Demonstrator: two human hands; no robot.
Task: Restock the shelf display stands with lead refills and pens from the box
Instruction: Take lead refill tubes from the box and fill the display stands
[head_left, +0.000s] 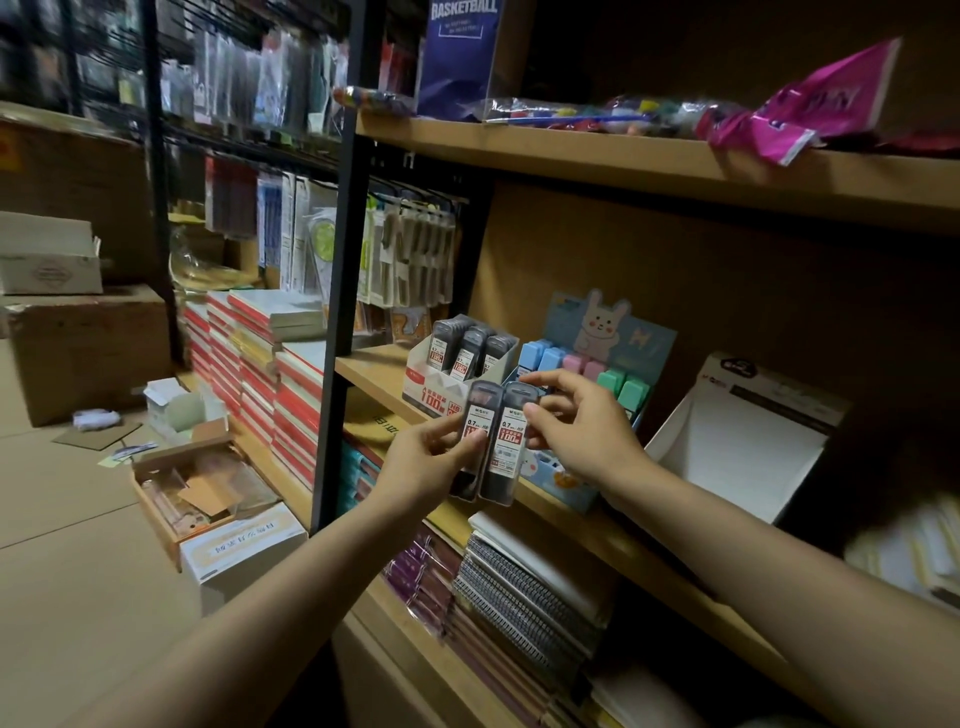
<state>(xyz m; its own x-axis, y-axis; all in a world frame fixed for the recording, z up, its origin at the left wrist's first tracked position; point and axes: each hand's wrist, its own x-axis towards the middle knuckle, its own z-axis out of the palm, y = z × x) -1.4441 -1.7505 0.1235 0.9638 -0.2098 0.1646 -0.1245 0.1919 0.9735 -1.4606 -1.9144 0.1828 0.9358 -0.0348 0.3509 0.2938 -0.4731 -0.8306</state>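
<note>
Clearly, refill packs (496, 439) read "0.7" (and "100").

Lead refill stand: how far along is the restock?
Done: the lead refill stand already holds a row of packs. In hand: both hands, left and right, grip two more lead refill packs. Left: the white display stand looks empty; no pens visible.

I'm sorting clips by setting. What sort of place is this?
Most likely a stationery shop or its stockroom. Wooden shelves hold stacked notebooks and a display stand of lead refills, packaged goods hang on wall hooks, and opened cardboard boxes sit on the floor.
</note>
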